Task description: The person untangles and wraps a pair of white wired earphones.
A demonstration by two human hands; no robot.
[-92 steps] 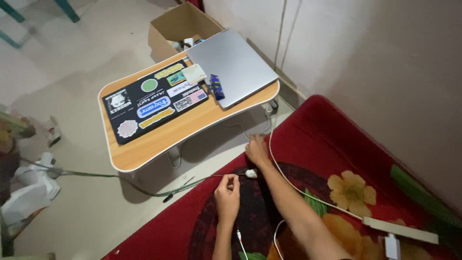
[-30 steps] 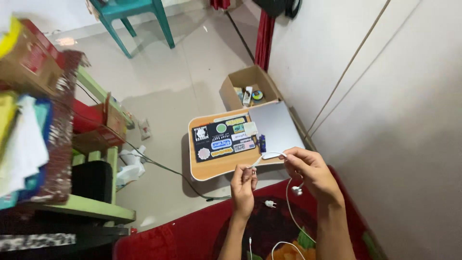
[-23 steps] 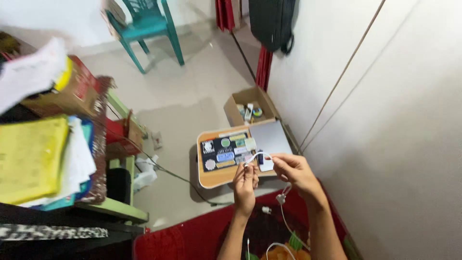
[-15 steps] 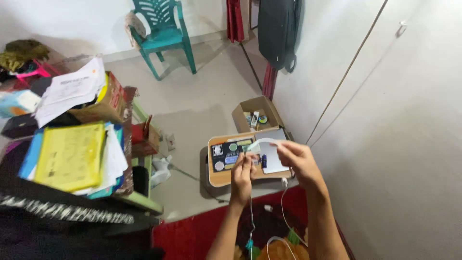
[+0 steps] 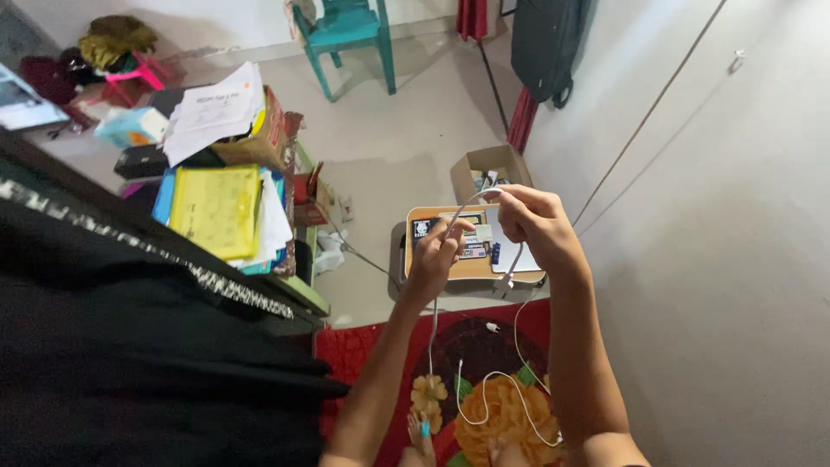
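High above the red flowered mat (image 5: 372,350), one thin white cable (image 5: 464,207) arches between two raised hands, its loose length trailing down in loops to the mat. The left hand (image 5: 432,259) pinches it between thumb and fingertips; the right hand (image 5: 529,220) is curled closed around the other part. To the left stands a green shelf (image 5: 303,290) stacked with papers and one yellow folder (image 5: 214,207). Below the hands, on the pale floor, sit one low wooden lap table (image 5: 432,268), one open cardboard box (image 5: 484,164) and one teal plastic chair (image 5: 350,30).
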